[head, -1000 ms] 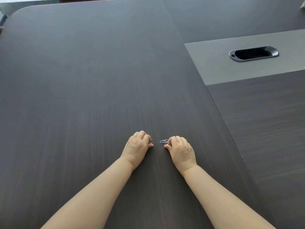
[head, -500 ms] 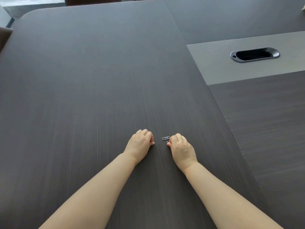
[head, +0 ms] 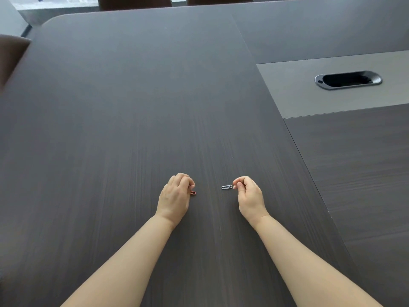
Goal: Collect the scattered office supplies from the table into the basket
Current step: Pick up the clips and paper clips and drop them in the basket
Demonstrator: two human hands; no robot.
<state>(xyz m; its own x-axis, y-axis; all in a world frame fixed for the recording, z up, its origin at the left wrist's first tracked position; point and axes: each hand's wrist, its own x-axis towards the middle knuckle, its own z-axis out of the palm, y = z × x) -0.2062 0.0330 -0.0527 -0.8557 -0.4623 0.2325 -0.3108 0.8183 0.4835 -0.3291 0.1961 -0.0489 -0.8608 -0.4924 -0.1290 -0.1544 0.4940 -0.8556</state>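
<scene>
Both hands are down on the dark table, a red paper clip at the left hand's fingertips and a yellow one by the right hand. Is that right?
Not quite: in the head view the paper clip by the right hand is silver-white, not yellow. The rest holds: both hands are on the dark table, with the red paper clip at the left hand fingertips.

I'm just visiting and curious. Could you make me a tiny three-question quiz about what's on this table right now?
1. True or false: a basket is in view.
2. What colour is the paper clip at the left hand? A) red B) green C) yellow
3. Which hand has its fingertips at the silver paper clip?

Key:
1. False.
2. A: the red paper clip.
3. The right hand, pinching its end above the table.
</scene>
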